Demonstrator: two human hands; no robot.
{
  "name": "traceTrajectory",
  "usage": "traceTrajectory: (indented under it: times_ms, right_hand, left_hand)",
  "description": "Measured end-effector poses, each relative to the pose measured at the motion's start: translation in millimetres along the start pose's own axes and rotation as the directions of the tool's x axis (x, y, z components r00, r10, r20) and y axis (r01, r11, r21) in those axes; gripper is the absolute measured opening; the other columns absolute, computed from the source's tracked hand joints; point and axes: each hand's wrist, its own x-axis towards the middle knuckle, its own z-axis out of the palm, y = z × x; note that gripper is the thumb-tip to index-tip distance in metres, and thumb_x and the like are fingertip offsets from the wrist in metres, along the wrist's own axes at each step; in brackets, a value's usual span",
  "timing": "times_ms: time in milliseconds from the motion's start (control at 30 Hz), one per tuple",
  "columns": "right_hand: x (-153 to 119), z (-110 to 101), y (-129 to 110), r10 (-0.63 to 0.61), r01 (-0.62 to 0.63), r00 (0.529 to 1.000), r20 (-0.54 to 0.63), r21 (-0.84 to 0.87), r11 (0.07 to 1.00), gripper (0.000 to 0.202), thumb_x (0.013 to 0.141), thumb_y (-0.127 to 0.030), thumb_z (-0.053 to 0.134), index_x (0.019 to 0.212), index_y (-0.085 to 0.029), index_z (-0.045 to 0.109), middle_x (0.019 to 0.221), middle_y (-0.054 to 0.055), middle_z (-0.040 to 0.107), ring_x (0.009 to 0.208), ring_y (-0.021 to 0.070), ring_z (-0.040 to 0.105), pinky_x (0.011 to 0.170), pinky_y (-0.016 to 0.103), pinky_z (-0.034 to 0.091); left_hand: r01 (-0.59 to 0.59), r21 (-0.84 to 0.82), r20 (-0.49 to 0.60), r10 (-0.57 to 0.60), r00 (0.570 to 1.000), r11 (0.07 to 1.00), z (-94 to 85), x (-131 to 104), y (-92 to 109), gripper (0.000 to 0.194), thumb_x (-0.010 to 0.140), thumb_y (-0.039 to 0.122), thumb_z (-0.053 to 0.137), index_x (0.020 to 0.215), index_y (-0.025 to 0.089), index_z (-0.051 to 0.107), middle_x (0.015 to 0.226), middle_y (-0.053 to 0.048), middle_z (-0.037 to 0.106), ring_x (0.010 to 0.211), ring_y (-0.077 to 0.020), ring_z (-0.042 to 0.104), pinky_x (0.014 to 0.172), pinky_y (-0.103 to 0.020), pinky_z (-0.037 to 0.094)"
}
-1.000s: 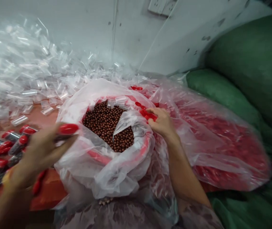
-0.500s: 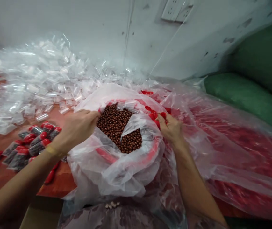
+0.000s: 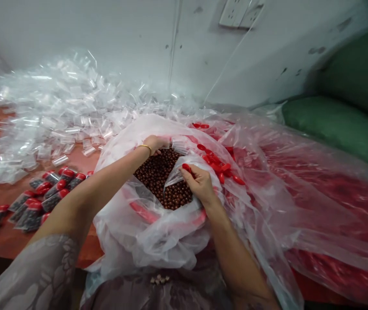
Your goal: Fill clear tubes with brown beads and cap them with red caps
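A plastic-lined container [image 3: 171, 254] with a red rim holds many small brown balls [image 3: 156, 174]. My left hand [image 3: 153, 144] reaches over its far side, right beside small clear plastic tubes [image 3: 179, 144] lying on the balls. Its fingers point down and are mostly hidden, so their grip cannot be made out. Over the right part of the balls, my right hand [image 3: 201, 183] pinches a red plastic cap [image 3: 186, 168] between thumb and finger. Several loose red caps [image 3: 216, 163] lie on the plastic just beyond that hand.
Filled clear tubes with red caps [image 3: 54, 189] lie on the red tabletop [image 3: 83, 157] at left. A large heap of clear tubes [image 3: 61, 99] rests against the wall. Clear plastic [image 3: 316, 189] covers red pieces at right, near green sacks [image 3: 339, 125].
My left hand has moved right and away from me, from the container's left rim to the clear tubes. My right hand has come left from the loose caps with a red cap.
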Motion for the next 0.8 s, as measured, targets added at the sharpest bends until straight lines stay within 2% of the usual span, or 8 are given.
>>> traceTrajectory:
  times_ms: [100, 233, 300, 367, 533, 633, 700, 800]
  right_hand:
    - [-0.8, -2.1, 2.0, 0.045, -0.042, 0.997, -0.057, 0.055, 0.998, 0.032, 0.089, -0.042, 0.052, 0.067, -0.019, 0.053, 0.056, -0.004, 0.043, 0.051, 0.0094, 0.04, 0.052, 0.024, 0.034]
    - [-1.5, -2.1, 3.6, 0.082, -0.077, 0.995, -0.064, 0.086, 0.993, 0.034, 0.089, -0.044, 0.053, 0.066, -0.019, 0.053, 0.056, -0.004, 0.043, 0.051, 0.009, 0.04, 0.05, 0.023, 0.032]
    - [-1.9, -2.3, 4.4, 0.1, -0.091, 0.992, -0.083, 0.108, 0.99, 0.035, 0.089, -0.045, 0.053, 0.065, -0.019, 0.052, 0.056, -0.004, 0.044, 0.051, 0.0087, 0.04, 0.05, 0.023, 0.033]
    - [-2.3, -2.5, 4.8, 0.123, -0.108, 0.986, -0.113, 0.135, 0.985, 0.036, 0.089, -0.046, 0.053, 0.065, -0.019, 0.052, 0.055, -0.004, 0.045, 0.05, 0.0083, 0.041, 0.048, 0.023, 0.032]
    - [-4.0, -3.0, 3.4, 0.181, -0.154, 0.974, -0.14, 0.181, 0.971, 0.037, 0.086, -0.05, 0.055, 0.066, -0.019, 0.054, 0.051, -0.005, 0.045, 0.046, 0.0077, 0.04, 0.044, 0.022, 0.029]
    - [-4.8, -4.0, 2.0, 0.229, -0.189, 0.965, -0.128, 0.266, 0.945, 0.036, 0.086, -0.052, 0.051, 0.077, -0.019, 0.06, 0.051, -0.005, 0.044, 0.042, 0.0075, 0.037, 0.041, 0.022, 0.027]
    - [-4.8, -4.7, 1.9, 0.261, -0.2, 0.957, -0.126, 0.366, 0.909, 0.037, 0.088, -0.051, 0.045, 0.085, -0.019, 0.062, 0.052, -0.005, 0.045, 0.04, 0.0073, 0.035, 0.039, 0.023, 0.025]
    - [-3.7, -5.0, 3.0, 0.3, -0.211, 0.945, -0.132, 0.454, 0.865, 0.032, 0.085, -0.046, 0.045, 0.086, -0.019, 0.062, 0.056, -0.004, 0.048, 0.04, 0.0068, 0.036, 0.039, 0.022, 0.027]
  left_hand:
    - [-0.072, 0.055, 0.043, 0.07, 0.997, 0.996, -15.6, -20.3, -9.7, 0.018, 0.076, 0.027, 0.059, 0.08, 0.011, 0.066, 0.063, -0.005, 0.064, 0.047, -0.0105, 0.053, 0.049, -0.022, 0.039]
    - [-0.212, 0.392, 0.174, 0.154, 0.973, 0.895, -36.1, -49.3, -35.6, 0.016, 0.066, 0.022, 0.063, 0.054, 0.015, 0.058, 0.042, -0.001, 0.052, 0.039, -0.0114, 0.046, 0.047, -0.023, 0.038]
    - [-0.207, 0.474, 0.228, 0.108, 0.968, 0.856, -35.8, -56.3, -44.2, 0.019, 0.063, 0.017, 0.062, 0.046, 0.015, 0.054, 0.038, -0.001, 0.05, 0.039, -0.0118, 0.047, 0.049, -0.023, 0.039]
    - [-0.173, 0.471, 0.236, 0.066, 0.97, 0.865, -26.8, -55.2, -46.9, 0.022, 0.064, 0.014, 0.061, 0.044, 0.015, 0.052, 0.037, -0.002, 0.05, 0.039, -0.0128, 0.048, 0.051, -0.024, 0.042]
    - [-0.133, 0.223, 0.136, 0.104, 0.985, 0.966, 8.3, -29.8, -43.4, 0.01, 0.071, 0.016, 0.061, 0.061, 0.013, 0.059, 0.043, -0.001, 0.053, 0.041, -0.0141, 0.052, 0.048, -0.025, 0.042]
    - [-0.138, -0.005, 0.081, 0.138, 0.987, 0.99, 18.9, -19.9, -47.1, 0.006, 0.071, 0.017, 0.064, 0.074, 0.014, 0.06, 0.049, 0.002, 0.054, 0.044, -0.0121, 0.052, 0.048, -0.023, 0.041]
    - [-0.182, -0.236, 0.061, 0.202, 0.978, 0.955, 19.4, -20.9, -52.0, 0.012, 0.07, 0.016, 0.067, 0.08, 0.014, 0.06, 0.058, 0.003, 0.057, 0.052, -0.01, 0.054, 0.054, -0.021, 0.043]
    - [-0.287, -0.57, 0.032, 0.369, 0.929, 0.77, 14.7, -32.8, -58.7, 0.021, 0.065, 0.015, 0.073, 0.079, 0.014, 0.057, 0.073, 0.002, 0.062, 0.068, -0.0084, 0.058, 0.071, -0.022, 0.047]
